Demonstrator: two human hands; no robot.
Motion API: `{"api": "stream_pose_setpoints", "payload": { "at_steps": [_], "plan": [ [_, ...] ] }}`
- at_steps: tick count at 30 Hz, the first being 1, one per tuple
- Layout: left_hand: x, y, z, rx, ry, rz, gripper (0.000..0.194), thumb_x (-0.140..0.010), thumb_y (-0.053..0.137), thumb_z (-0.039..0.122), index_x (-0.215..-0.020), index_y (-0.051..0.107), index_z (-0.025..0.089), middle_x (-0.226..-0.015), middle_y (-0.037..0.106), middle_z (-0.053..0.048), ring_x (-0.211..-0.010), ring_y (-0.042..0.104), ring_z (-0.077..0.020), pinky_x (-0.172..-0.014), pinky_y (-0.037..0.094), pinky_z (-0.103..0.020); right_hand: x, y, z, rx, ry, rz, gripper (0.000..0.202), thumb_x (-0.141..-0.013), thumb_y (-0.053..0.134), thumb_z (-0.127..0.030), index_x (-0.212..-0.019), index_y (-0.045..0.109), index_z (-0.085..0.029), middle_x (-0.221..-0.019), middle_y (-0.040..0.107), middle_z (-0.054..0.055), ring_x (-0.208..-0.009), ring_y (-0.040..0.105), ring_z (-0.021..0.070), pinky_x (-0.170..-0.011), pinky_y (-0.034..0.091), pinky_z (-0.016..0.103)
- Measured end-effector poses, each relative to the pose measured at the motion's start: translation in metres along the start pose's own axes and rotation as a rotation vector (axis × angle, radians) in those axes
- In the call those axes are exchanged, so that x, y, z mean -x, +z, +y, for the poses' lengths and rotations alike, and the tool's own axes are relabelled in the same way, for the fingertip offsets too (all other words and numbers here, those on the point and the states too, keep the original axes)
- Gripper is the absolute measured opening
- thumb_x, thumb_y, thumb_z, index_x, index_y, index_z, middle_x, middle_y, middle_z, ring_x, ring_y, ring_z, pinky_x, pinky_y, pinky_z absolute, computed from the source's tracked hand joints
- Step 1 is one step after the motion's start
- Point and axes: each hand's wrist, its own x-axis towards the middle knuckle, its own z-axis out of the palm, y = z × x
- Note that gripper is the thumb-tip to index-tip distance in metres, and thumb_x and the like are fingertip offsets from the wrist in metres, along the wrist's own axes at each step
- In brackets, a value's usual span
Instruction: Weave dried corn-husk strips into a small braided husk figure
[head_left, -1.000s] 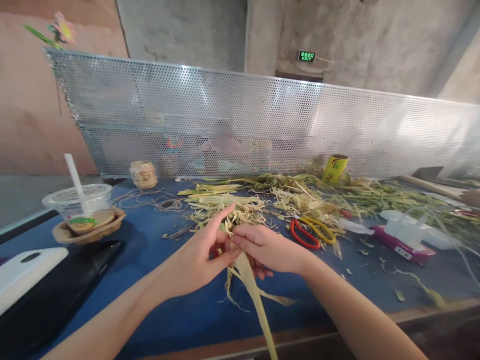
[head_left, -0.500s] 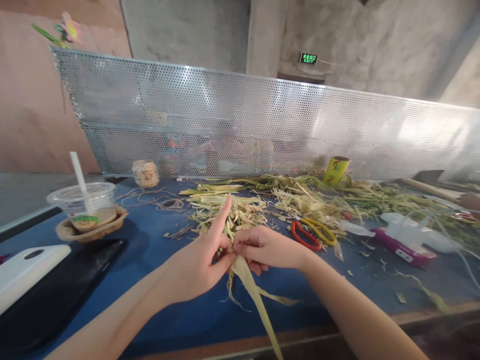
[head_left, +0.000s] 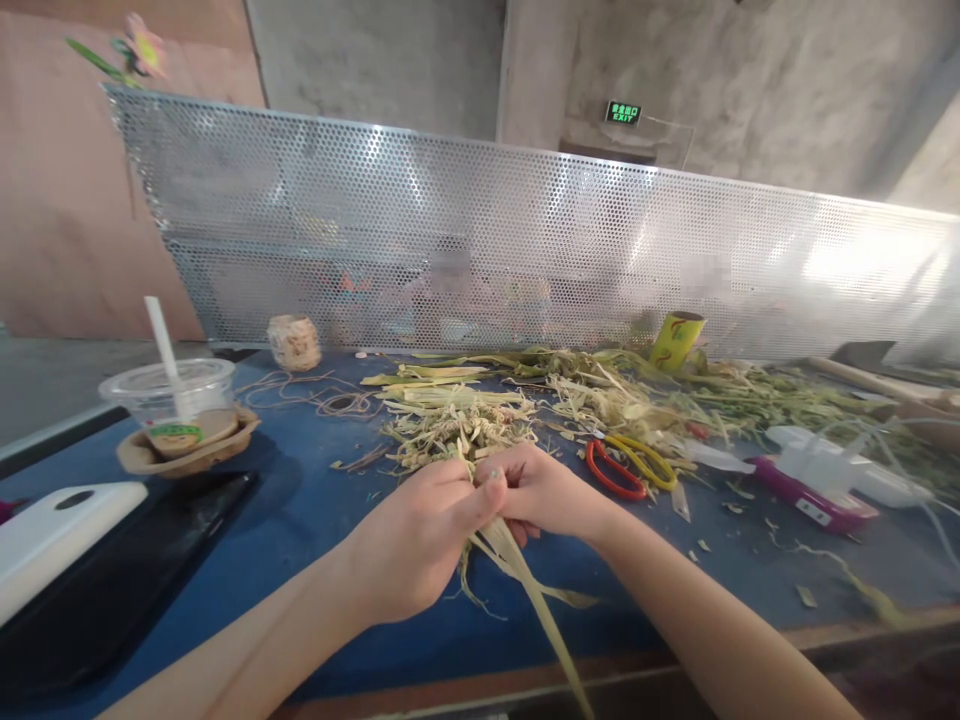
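Where the left hand's (head_left: 420, 535) forefinger had pointed up a moment before, its fingers had now curled shut beside the right hand (head_left: 544, 490), both pinching the pale dried leaf strip (head_left: 536, 610) trailing toward six o'clock over the blue table (head_left: 315, 500).

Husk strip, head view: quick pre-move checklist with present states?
1. Left hand closed on husk strip: ok.
2. Right hand pinching the same strip: ok.
3. Strip's free end hangs past table edge, unsnagged: ok.
4. Scissors lying apart from both hands: ok.
5. Cup upright, away from elbows: ok.
6. State of the strip inside the fingers: cannot tell, hidden.
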Motion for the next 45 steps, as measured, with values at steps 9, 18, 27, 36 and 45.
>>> {"api": "stream_pose_setpoints", "payload": {
  "at_steps": [9,18,27,36,45],
  "plan": [
    [-0.012,-0.015,0.014,0.404,-0.502,0.191,0.093,-0.086,0.046,0.021,-0.136,-0.033,0.019,-0.068,0.06,0.001,-0.068,0.057,-0.0191,-0.072,0.045,-0.037,0.007,-0.001,-0.011,0.353,-0.181,0.148,0.019,-0.086,0.042,-0.021,-0.067,0.047,-0.018,-0.049,0.045,-0.007,-0.044,0.042,0.0052,-0.047,0.035,0.017],
    [-0.011,-0.011,0.007,0.792,-0.679,0.2,0.101,-0.08,0.058,0.024,-0.14,-0.023,0.019,-0.069,0.061,0.001,-0.06,0.052,-0.0127,-0.059,0.041,-0.029,0.011,0.002,-0.02,0.52,-0.139,0.159,0.018,-0.087,0.042,-0.02,-0.07,0.047,-0.018,-0.05,0.046,-0.006,-0.047,0.042,0.0067,-0.052,0.035,0.02],
    [-0.005,-0.006,0.005,0.751,-0.662,0.144,0.103,-0.076,0.057,0.017,-0.14,-0.022,0.02,-0.067,0.055,0.004,-0.061,0.049,-0.0119,-0.061,0.041,-0.028,0.011,-0.005,-0.016,0.255,-0.048,-0.072,0.013,-0.078,0.042,-0.01,-0.07,0.044,-0.019,-0.049,0.043,-0.008,-0.045,0.04,0.0057,-0.049,0.035,0.019],
    [-0.007,0.002,0.011,0.436,-0.664,0.146,0.102,-0.073,0.052,0.012,-0.14,-0.024,0.016,-0.057,0.048,0.008,-0.055,0.046,-0.0122,-0.057,0.04,-0.027,-0.001,0.004,-0.002,0.181,-0.029,0.035,0.011,-0.066,0.044,-0.008,-0.061,0.044,-0.017,-0.054,0.033,-0.008,-0.051,0.03,0.0054,-0.047,0.025,0.019],
    [-0.007,0.003,0.009,0.338,-0.6,0.132,0.099,-0.077,0.049,0.015,-0.138,-0.028,0.016,-0.061,0.054,0.006,-0.057,0.05,-0.0124,-0.061,0.043,-0.028,0.0,0.006,-0.002,0.318,-0.024,0.103,0.012,-0.067,0.041,-0.009,-0.06,0.041,-0.018,-0.059,0.037,-0.005,-0.055,0.035,0.0071,-0.051,0.028,0.02]
  ]
}}
